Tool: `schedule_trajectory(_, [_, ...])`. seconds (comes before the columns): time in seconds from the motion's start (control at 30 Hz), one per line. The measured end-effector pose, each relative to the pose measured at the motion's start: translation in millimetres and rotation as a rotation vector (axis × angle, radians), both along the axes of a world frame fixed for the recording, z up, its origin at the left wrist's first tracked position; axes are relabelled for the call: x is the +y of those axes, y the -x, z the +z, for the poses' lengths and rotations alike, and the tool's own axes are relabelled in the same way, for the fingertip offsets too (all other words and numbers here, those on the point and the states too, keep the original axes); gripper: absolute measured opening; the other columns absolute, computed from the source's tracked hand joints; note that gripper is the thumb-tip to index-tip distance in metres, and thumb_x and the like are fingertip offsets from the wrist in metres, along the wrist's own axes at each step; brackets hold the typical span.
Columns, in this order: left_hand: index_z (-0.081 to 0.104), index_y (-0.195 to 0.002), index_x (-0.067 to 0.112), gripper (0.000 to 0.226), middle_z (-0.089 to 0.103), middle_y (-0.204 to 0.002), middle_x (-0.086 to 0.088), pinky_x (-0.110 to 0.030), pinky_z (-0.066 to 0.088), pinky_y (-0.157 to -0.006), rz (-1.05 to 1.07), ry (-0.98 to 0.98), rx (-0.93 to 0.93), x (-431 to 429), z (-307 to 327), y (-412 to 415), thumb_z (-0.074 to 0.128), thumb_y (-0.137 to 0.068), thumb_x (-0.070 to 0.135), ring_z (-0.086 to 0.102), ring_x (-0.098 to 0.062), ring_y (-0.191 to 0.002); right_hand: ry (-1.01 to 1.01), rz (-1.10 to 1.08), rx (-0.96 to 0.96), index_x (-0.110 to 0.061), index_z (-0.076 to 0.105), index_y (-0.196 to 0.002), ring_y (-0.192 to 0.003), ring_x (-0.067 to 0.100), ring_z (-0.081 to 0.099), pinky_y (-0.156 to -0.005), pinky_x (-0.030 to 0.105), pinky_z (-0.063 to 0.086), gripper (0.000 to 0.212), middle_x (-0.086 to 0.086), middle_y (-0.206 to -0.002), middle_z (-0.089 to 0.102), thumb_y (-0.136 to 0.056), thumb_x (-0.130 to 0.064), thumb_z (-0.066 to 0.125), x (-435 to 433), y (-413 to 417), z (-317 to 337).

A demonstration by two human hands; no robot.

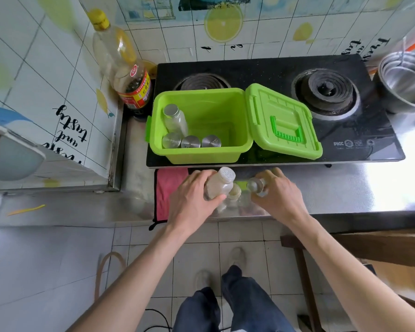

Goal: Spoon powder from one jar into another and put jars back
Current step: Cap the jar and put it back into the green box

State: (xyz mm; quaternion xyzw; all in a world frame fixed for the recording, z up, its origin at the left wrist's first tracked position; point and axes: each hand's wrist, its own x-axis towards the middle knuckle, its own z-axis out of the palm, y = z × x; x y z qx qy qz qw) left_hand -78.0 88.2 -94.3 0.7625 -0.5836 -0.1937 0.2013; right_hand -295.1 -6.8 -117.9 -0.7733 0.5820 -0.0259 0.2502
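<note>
My left hand (192,200) grips a clear jar with a white perforated top (221,184), tilted over the steel counter. My right hand (277,196) is closed around a second small clear jar (256,185). Between the two hands lies a small pale round piece (234,191), perhaps a lid; I cannot tell. A green plastic box (201,154) stands open on the stove, its lid (283,123) swung out to the right. Inside it are several jars with metal caps (191,141), one taller jar (175,118) at the back left. No spoon shows.
The black two-burner stove (326,92) fills the back. Oil and sauce bottles (130,77) stand at the left wall. Steel bowls (405,80) sit at the far right. A pink cloth (168,190) hangs over the counter edge (345,212) left of my hands.
</note>
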Motion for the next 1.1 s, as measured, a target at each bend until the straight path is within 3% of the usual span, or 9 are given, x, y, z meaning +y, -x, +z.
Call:
schedule_trajectory(0.1, [0.058,-0.133,0.037,0.058,0.059,-0.116,0.018,-0.021,0.039,-0.069,-0.058,0.034,-0.018,-0.4,2.9,4.2,0.078,-0.082,0.055,0.058,-0.006,-0.105,0.059,0.023,-0.155,-0.03,0.067,-0.114,-0.091,0.021,0.067,-0.074,0.037,0.056,0.036,-0.009,-0.112,0.066,-0.08,-0.038,0.076,7.6,-4.4,32.1])
schedule_trajectory(0.23, [0.059,-0.138,0.036,0.062,0.058,-0.116,0.017,-0.021,0.041,-0.069,-0.119,0.083,-0.024,4.3,7.1,7.8,0.08,-0.081,0.05,0.052,-0.005,-0.112,0.129,0.069,-0.204,-0.031,0.069,-0.115,-0.086,0.014,0.067,-0.07,0.036,0.058,0.039,-0.01,-0.105,0.06,-0.077,-0.036,0.08,20.4,-10.1,58.6])
schedule_trajectory(0.43, [0.058,-0.141,0.036,0.064,0.057,-0.119,0.017,-0.026,0.047,-0.071,-0.213,0.132,0.023,14.4,10.7,14.7,0.08,-0.083,0.048,0.049,-0.007,-0.112,0.077,-0.016,-0.409,-0.029,0.075,-0.106,-0.084,-0.003,0.064,-0.073,0.01,0.049,0.036,-0.014,-0.098,0.065,-0.073,-0.038,0.09,38.7,-3.9,76.4])
schedule_trajectory(0.53, [0.057,-0.143,0.034,0.064,0.057,-0.122,0.017,-0.028,0.05,-0.077,-0.241,0.163,0.073,19.1,14.4,20.0,0.08,-0.085,0.048,0.05,-0.007,-0.113,0.101,-0.01,-0.435,-0.028,0.077,-0.111,-0.087,0.001,0.067,-0.077,0.014,0.051,0.035,-0.01,-0.101,0.07,-0.078,-0.034,0.088,44.4,-7.4,84.0])
schedule_trajectory(0.63, [0.058,-0.141,0.036,0.062,0.057,-0.12,0.021,-0.026,0.048,-0.079,-0.209,0.137,0.211,20.3,19.9,19.0,0.08,-0.085,0.05,0.05,-0.005,-0.114,0.053,0.016,-0.466,-0.026,0.079,-0.111,-0.089,0.004,0.07,-0.085,0.029,0.057,0.032,-0.007,-0.101,0.073,-0.08,-0.027,0.087,43.2,-9.2,98.5])
schedule_trajectory(0.7, [0.061,-0.138,0.035,0.064,0.06,-0.116,0.021,-0.028,0.05,-0.081,-0.209,0.111,0.388,20.9,24.7,15.4,0.083,-0.081,0.053,0.056,-0.007,-0.11,-0.032,0.059,-0.504,-0.023,0.079,-0.111,-0.091,0.008,0.073,-0.089,0.04,0.059,0.029,-0.003,-0.1,0.077,-0.082,-0.017,0.085,41.7,-8.2,109.2])
schedule_trajectory(0.83, [0.065,-0.137,0.027,0.06,0.07,-0.116,0.014,-0.014,0.046,-0.081,-0.257,0.016,0.708,19.4,40.8,7.2,0.087,-0.082,0.04,0.064,-0.006,-0.101,-0.17,0.095,-0.559,-0.021,0.077,-0.116,-0.096,0.023,0.076,-0.086,0.054,0.06,0.032,-0.006,-0.101,0.08,-0.085,-0.012,0.082,37.9,-5.1,134.5])
schedule_trajectory(0.97, [0.068,-0.132,0.027,0.055,0.074,-0.11,0.011,-0.015,0.048,-0.079,-0.253,0.016,0.741,17.4,56.9,5.1,0.088,-0.082,0.037,0.066,-0.005,-0.098,-0.104,0.082,-0.537,-0.016,0.079,-0.111,-0.091,0.002,0.074,-0.091,0.033,0.059,0.033,-0.008,-0.096,0.079,-0.08,-0.022,0.088,34.4,-8.2,150.8])
schedule_trajectory(1.1, [0.068,-0.126,0.026,0.053,0.073,-0.11,0.01,-0.018,0.051,-0.077,-0.183,0.1,0.693,17.4,67.9,11.8,0.089,-0.079,0.039,0.065,-0.004,-0.097,0.082,0.018,-0.469,-0.019,0.078,-0.1,-0.08,0.006,0.071,-0.077,0.029,0.059,0.035,-0.01,-0.087,0.076,-0.074,-0.037,0.091,37.4,-20.8,155.8])
